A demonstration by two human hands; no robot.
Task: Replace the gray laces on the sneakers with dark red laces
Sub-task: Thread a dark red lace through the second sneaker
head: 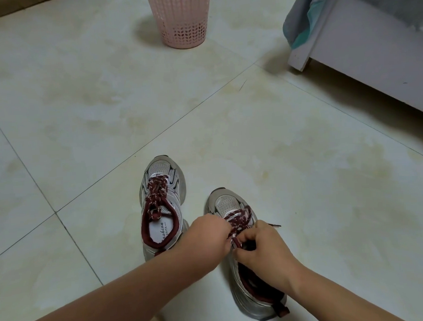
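Only one piece of writing can be read — dark script printed on the white insole (160,231) of the left sneaker (161,203), running lengthwise toward twelve o'clock. The larger line reads "ashion", its first letter hidden under the dark red collar; the smaller line beside it, toward three o'clock, reads "ports" followed by a dash. Nothing else legible shows.

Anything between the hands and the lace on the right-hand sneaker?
Nothing visible. Both the left hand and the right hand are already on the dark red speckled lace over the tongue of the silver-grey mesh sneaker. The other laced sneaker stands apart, to its left.
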